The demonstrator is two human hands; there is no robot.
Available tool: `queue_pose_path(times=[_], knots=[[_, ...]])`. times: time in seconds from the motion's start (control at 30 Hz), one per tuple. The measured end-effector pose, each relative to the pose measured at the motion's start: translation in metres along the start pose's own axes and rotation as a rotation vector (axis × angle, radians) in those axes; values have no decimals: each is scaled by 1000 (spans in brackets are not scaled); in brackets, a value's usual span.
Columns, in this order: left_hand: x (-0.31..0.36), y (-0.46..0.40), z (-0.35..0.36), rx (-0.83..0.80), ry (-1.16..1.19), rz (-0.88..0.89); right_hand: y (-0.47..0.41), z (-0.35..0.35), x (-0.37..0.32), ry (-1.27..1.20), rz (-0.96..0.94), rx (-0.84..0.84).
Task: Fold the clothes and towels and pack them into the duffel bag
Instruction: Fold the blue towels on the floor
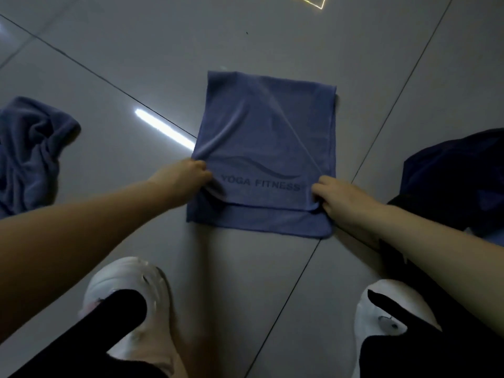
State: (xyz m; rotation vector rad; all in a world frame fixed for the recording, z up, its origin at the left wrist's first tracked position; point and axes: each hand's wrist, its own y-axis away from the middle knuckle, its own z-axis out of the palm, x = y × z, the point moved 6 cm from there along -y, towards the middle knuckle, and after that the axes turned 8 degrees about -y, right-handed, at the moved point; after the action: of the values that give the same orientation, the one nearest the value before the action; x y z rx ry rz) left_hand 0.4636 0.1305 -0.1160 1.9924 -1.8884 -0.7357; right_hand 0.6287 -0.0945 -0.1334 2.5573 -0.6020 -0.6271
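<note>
A blue towel (267,132) printed "YOGA FITNESS" lies on the tiled floor in the middle, folded over itself, with the upper layer's near edge short of the lower layer's edge. My left hand (188,177) pinches the upper layer at its near left corner. My right hand (338,199) pinches the same layer at its near right corner. A second blue towel (30,151) lies crumpled on the floor at the far left. A dark navy item (458,178), a bag or a garment, sits at the right edge, partly cut off.
Glossy grey floor tiles (136,50) with dark grout lines reflect a bright strip of light left of the towel. My two feet in white shoes (128,282) and dark trousers stand at the bottom of the view, close to the towel.
</note>
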Motion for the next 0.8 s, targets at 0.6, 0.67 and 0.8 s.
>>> queue_pose_path(times=[0.6, 0.67, 0.8], knots=[[10, 45, 13, 367, 197, 163, 53, -7, -7, 103, -324, 300], [19, 43, 17, 372, 166, 197, 49, 10, -5, 153, -314, 251], [16, 40, 19, 363, 142, 208, 44, 16, -6, 175, -293, 256]])
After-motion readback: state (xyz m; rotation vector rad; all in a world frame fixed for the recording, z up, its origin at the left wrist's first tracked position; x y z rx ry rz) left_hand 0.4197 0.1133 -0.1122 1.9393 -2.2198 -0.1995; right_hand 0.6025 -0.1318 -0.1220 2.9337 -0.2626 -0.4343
